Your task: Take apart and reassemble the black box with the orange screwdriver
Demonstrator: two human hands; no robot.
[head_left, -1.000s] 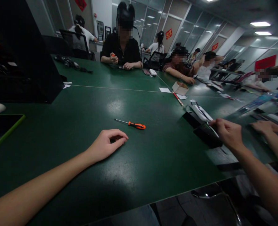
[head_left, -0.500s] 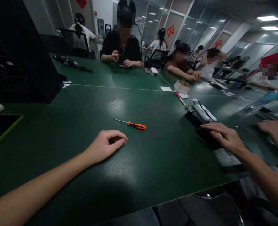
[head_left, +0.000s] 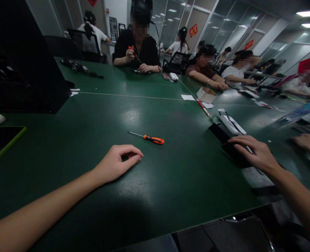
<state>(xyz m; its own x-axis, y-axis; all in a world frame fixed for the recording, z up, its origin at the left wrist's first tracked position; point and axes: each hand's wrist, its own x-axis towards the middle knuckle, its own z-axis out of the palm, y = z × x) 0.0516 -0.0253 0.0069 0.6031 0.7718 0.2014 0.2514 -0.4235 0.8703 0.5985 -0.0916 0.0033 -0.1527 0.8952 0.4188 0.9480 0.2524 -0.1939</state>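
Observation:
An orange-and-black screwdriver (head_left: 154, 139) lies on the green table (head_left: 170, 182), its shaft pointing left. My left hand (head_left: 119, 161) rests on the tabletop just below it, apart from it. Its fingers curl round to meet the thumb, and I see nothing between them. Over at the right, my right hand (head_left: 253, 150) reaches across a flat black object (head_left: 219, 132), with fingers stretched over its top. The hand covers part of that object, so its kind is unclear. A white device with a dark strap (head_left: 232, 125) lies just beyond the fingers.
A black case (head_left: 52, 87) stands at the left, near a green-edged phone (head_left: 6, 141). A small open carton (head_left: 206, 95) sits farther back by a red-and-white stick (head_left: 203, 107). Across the table, a person (head_left: 138, 45) holds another screwdriver. A neighbour's hand (head_left: 309, 143) is at far right.
The view has shifted slightly, moving things on the right a little rightward. My right hand's fingers look more bent. My left hand stays in place. The person opposite has raised their screwdriver.

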